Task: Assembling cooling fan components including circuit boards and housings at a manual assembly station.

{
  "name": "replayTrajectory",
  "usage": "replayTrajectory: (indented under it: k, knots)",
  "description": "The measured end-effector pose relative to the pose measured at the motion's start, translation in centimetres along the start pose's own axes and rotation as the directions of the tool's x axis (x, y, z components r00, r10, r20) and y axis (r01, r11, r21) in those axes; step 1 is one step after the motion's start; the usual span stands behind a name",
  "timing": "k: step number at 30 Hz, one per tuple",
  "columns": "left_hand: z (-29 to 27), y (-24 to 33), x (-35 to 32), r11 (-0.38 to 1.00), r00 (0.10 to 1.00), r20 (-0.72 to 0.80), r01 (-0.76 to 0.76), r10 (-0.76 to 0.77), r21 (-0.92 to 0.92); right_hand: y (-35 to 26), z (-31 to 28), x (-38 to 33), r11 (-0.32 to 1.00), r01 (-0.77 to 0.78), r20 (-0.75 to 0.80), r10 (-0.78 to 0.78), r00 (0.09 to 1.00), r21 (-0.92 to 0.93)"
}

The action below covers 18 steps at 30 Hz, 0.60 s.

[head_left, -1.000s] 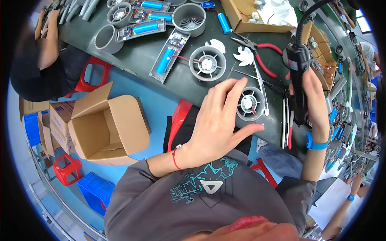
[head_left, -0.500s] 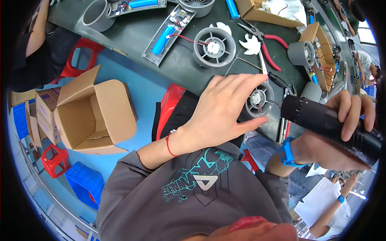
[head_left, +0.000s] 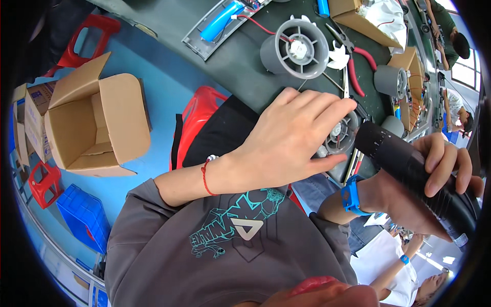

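My left hand point(head_left: 284, 135) is closed round a small grey round fan housing point(head_left: 351, 134) at the table's near edge, its thumb and fingers on the rim. A pale hub with spokes shows inside; the fingers hide the left side. In my right hand point(head_left: 444, 166) is a thick black electric screwdriver point(head_left: 391, 148), tilted with its front end at the housing's right side. Its bit and any contact with the hub cannot be made out. Just beyond my left hand stands a larger grey fan housing point(head_left: 271, 56), with a red wire running to a grey panel point(head_left: 192, 40) bearing a blue battery.
Red-handled pliers point(head_left: 364, 57) and a white fan blade point(head_left: 338, 56) lie beyond my left hand. Another grey housing point(head_left: 386, 82) and parts cartons point(head_left: 358, 20) stand to the right. An open cardboard box point(head_left: 125, 117) and red stools are left. Other people sit nearby.
The view has shifted, so the table's things sit farther right and the cardboard box farther left. The screwdriver's front end is closer to the small housing and tilts more steeply. Both grips stay the same.
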<state>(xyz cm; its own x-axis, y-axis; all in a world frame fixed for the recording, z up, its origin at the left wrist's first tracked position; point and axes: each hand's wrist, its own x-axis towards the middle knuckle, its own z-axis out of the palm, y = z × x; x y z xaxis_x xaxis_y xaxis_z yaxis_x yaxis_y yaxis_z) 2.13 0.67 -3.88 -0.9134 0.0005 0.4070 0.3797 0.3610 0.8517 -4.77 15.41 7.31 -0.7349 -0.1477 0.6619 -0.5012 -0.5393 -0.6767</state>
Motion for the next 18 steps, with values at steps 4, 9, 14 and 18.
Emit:
replayTrajectory:
  k: [4,9,14,18]
  knots:
    - [0.1,-0.1,0.1,1.000,1.000,-0.005,-0.010,0.010,-0.003,0.4,0.2,-0.2,1.000,-0.007,0.031,0.007,0.999,-0.002]
    - [0.3,-0.1,0.1,1.000,1.000,-0.023,-0.017,0.017,-0.003,0.8,0.4,0.2,1.000,-0.028,0.068,0.028,0.997,0.010]
    - [0.2,-0.1,0.1,1.000,0.999,-0.036,-0.029,0.029,0.007,0.9,-0.1,0.7,0.998,-0.069,0.107,0.067,0.992,0.008]
    - [0.1,0.0,0.2,1.000,1.000,-0.009,-0.020,0.020,0.001,0.6,0.3,0.9,0.997,-0.064,0.134,0.059,0.989,0.033]
